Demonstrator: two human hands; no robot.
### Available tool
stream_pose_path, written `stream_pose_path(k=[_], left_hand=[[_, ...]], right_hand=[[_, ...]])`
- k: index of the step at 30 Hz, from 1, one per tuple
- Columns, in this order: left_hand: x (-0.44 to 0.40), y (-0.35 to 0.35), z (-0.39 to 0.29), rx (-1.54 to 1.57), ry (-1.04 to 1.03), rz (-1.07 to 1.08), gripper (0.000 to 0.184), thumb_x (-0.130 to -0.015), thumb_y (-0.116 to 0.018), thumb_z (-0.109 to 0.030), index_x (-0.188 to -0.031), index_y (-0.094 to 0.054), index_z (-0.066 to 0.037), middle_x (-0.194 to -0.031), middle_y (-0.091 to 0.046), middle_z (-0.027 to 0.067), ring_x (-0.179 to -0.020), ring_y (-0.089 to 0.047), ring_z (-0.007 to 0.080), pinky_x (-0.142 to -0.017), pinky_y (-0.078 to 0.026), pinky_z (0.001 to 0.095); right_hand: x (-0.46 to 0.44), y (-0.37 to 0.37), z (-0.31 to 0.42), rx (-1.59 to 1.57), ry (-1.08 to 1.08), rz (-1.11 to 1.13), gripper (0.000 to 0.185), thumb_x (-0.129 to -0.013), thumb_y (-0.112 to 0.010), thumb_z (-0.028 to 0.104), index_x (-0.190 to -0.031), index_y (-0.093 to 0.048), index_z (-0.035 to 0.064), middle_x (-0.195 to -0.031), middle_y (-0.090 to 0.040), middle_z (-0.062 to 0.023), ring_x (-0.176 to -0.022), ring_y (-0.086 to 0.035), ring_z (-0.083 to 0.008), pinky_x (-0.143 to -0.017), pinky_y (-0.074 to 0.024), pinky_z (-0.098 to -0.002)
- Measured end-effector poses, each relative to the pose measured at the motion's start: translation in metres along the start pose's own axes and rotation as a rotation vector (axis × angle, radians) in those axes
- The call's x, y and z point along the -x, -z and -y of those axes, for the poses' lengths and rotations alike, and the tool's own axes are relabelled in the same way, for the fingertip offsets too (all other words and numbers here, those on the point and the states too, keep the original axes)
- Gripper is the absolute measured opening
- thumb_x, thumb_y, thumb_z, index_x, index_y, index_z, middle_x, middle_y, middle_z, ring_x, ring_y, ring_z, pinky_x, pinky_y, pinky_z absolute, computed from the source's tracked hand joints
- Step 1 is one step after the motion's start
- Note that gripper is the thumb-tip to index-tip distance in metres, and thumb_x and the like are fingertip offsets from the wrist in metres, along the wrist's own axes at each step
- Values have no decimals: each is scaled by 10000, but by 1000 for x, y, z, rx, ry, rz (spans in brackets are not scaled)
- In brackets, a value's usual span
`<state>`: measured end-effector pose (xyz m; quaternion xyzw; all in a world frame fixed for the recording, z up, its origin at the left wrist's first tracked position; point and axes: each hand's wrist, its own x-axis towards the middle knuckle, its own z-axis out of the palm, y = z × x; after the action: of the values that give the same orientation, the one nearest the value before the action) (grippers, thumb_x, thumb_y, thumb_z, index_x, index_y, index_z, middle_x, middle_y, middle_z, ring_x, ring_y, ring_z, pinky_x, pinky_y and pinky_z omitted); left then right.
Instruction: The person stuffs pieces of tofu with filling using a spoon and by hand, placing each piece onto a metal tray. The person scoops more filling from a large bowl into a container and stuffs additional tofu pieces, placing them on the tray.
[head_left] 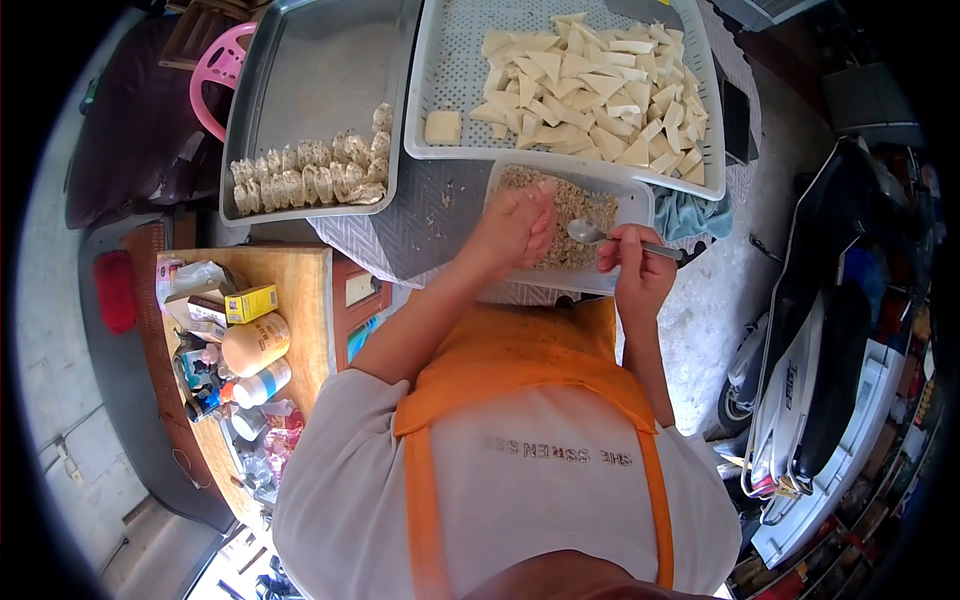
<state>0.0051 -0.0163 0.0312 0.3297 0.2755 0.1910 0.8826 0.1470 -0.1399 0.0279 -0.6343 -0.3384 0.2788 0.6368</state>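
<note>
White perforated tray [470, 60]: the wedges heaped to its right could slide or snap if the rim were knocked, being piled loosely; rigid plastic, flat floor dotted with small holes.
Metal tray [320, 80]: smooth, grey, with rounded corners; a nudge might shift what stands along its near side.
Grey cloth [430, 255]: could ruck up and drag the tub, since it lies loose; woven-looking, with a zigzag border.
Tub of mince [638, 205]: might tip if a wrist pressed the near rim; pale plastic, roughly rectangular, its brown mince [600, 208] coarse and crumbly, just beside the white tray.
Left hand [515, 225]: curled inward over the tub; I can't tell whether a piece is inside. Too tight a squeeze could split anything soft there.
Right hand [640, 265]: fingers closed around the spoon's handle, near the tub's right side.
Spoon [585, 231]: shiny oval bowl over the mince; an overfull load could spill.
Filled pieces [310, 185]: two close rows, lumpy and cream-and-brown; crowding could make them stick or tear.
Pale wedges [600, 90]: matte, smooth, sharp-cornered triangles, likely brittle at the tips.
Crumbs [445, 200]: scattered between the trays, rough specks that might cling to a sleeve.
</note>
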Motion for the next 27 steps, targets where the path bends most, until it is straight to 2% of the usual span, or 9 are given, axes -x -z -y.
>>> stream_pose_path(k=[4, 7, 10, 13, 16, 19, 22, 27], left_hand=[[7, -16, -10, -184, 10, -133, 468, -989, -364, -311, -605, -458, -60, -456, -409, 26, -326, -311, 103, -310, -214, 233], [7, -11, -9, -195, -43, -60, 488, -990, -352, -291, -580, -457, -50, -444, -439, 48, -299, -324, 108, -297, -230, 234], [5, -4, -7, -224, -44, -17, 510, -998, -309, -313, -630, -518, -28, -483, -470, 52, -342, -365, 114, -329, -288, 232], [2, -15, -8, -163, -82, -107, 542, -1004, -235, -364, -796, -587, -8, -602, -537, 62, -449, -439, 122, -394, -353, 231], [-1, -13, -5, -103, -109, -86, 557, -999, -190, -406, -974, -584, -12, -726, -567, 56, -569, -483, 122, -456, -386, 237], [-3, -5, -1, -104, -118, -38, 532, -993, -195, -411, -1043, -561, -28, -771, -561, 45, -611, -493, 120, -463, -389, 242], [-6, -4, 0, -211, -142, -17, 538, -989, -206, -416, -1035, -575, -27, -752, -540, 32, -614, -485, 121, -499, -404, 252], [-5, -7, 2, -316, -124, -123, 508, -985, -244, -425, -1016, -586, -50, -785, -561, 23, -652, -496, 116, -588, -415, 254]], right_hand=[[0, 0, 0, 18, -4, 0, 197, -930, -507, 105, -853, -622, -37, -645, -623, -66, -507, -565, -85, -478, -470, -212], [0, -1, 0, 31, 3, 3, 195, -929, -506, 103, -853, -621, -36, -639, -622, -63, -507, -565, -85, -477, -471, -213], [0, -1, 1, 42, 5, 3, 195, -929, -506, 103, -852, -620, -34, -636, -621, -62, -506, -565, -85, -477, -471, -214], [0, -2, 0, 43, 0, -2, 195, -929, -507, 104, -849, -620, -33, -634, -620, -62, -505, -564, -85, -478, -471, -215], [0, -2, -1, 50, -2, -7, 197, -930, -507, 106, -847, -619, -34, -631, -620, -62, -501, -563, -86, -475, -471, -216], [1, -2, 1, 40, 9, -2, 187, -932, -499, 102, -867, -610, -35, -641, -619, -65, -510, -563, -87, -483, -469, -214], [3, -4, 9, -19, 24, -25, 171, -935, -483, 92, -903, -595, -34, -661, -617, -69, -534, -563, -90, -504, -468, -213], [2, -23, 21, -45, 147, 12, 158, -940, -458, 71, -929, -580, -28, -682, -613, -70, -561, -565, -100, -529, -468, -220]])
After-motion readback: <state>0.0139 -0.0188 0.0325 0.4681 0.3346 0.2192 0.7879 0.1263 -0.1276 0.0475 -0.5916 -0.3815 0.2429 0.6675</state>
